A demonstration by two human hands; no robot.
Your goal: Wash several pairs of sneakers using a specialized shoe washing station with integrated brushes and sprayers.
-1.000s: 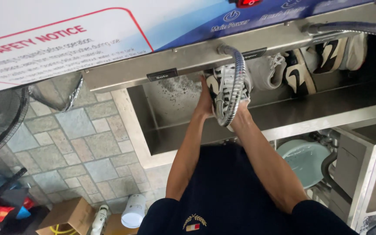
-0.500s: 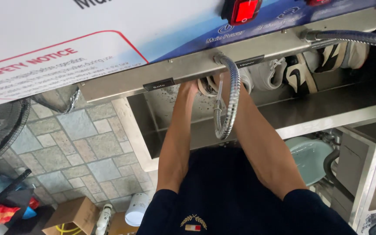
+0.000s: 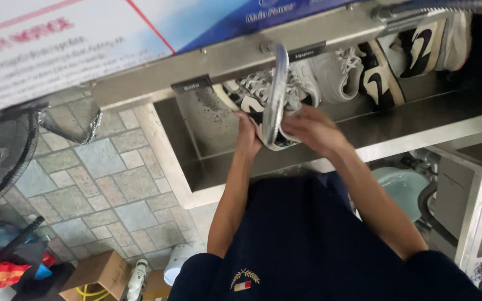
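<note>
Over steel sink (image 3: 196, 167), both hands hold sneaker (image 3: 260, 100) lengthwise, toe away.

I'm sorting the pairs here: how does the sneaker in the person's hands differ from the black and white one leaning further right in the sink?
The held sneaker is gripped by the left hand and right hand, behind the metal hose; the leaning sneaker stands untouched against the back wall. The held sneaker shows its white laces; the leaning sneaker shows its side with a curved mark. Both are black and white.

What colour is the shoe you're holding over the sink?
The shoe is white with black panels and white laces, seen in the head view.
</note>
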